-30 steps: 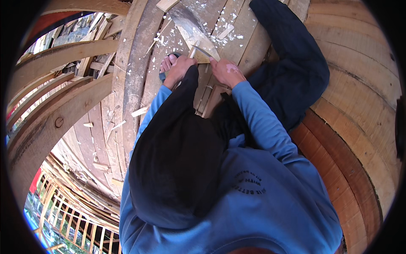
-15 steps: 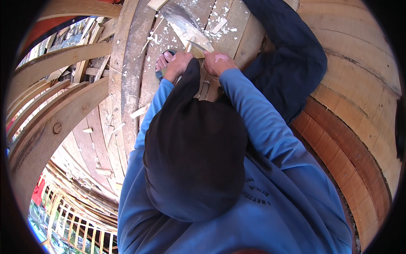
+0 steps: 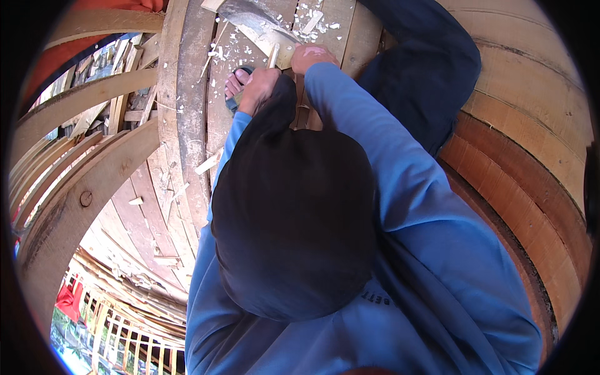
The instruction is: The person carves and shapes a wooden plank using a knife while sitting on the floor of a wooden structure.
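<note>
My left hand (image 3: 261,87) is closed round a pale wooden stick (image 3: 274,56), whose end points up and away from me. Just to its right, my right hand (image 3: 314,57) is in a fist. A thin curved knife blade showed at this hand a moment ago; now the hand and the angle hide it. Under the stick and beside the right fist lies a broad, flat, grey-and-tan piece (image 3: 255,26); its kind I cannot make out. Blue sleeves cover both my arms. A dark, cloth-covered rounded form (image 3: 294,225) hides the middle of the view.
White shavings (image 3: 310,24) and wood scraps (image 3: 209,164) litter the plank floor (image 3: 194,81). A sandalled foot (image 3: 236,84) rests left of my hands, a dark trouser leg (image 3: 419,69) at right. Curving timber ribs (image 3: 87,181) stand left; a plank wall (image 3: 531,81) rises right.
My right hand has moved slightly up and left, and the knife blade has gone out of sight. The stick remains in my left hand. The whole view has shifted a little.
</note>
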### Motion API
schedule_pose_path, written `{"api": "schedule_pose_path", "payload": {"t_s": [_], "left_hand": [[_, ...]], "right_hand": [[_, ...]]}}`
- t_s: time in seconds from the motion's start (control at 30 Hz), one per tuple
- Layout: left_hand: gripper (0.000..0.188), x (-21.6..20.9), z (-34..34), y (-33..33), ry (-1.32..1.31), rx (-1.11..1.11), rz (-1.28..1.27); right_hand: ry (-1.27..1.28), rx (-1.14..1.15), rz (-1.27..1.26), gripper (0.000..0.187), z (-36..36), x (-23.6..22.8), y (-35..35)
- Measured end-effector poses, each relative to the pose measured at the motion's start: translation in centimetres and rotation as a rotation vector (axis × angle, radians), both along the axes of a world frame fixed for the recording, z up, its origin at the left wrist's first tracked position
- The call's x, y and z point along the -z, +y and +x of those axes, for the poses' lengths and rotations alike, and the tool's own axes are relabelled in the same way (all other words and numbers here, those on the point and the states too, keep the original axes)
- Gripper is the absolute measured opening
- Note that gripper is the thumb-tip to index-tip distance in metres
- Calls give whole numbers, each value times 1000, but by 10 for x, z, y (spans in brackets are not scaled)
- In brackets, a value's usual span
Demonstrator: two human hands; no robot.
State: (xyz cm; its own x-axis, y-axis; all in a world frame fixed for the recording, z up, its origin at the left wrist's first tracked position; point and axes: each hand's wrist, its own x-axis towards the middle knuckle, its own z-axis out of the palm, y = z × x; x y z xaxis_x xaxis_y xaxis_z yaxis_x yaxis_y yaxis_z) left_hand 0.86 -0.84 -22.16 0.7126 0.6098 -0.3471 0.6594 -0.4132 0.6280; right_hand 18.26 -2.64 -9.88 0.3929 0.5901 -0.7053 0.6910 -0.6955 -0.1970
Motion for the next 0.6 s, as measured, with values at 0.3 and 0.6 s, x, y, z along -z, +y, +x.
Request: {"api": "schedule_pose_path", "payload": {"t_s": [0.3,0.6], "left_hand": [[31,-77,-8,-10,-77,-228,-120],[37,-89,-4,-1,115,-226,-153]], "right_hand": [[172,-3,3,69,1,-34,-16],[141,-161,-1,62,-11,-34,-32]]}}
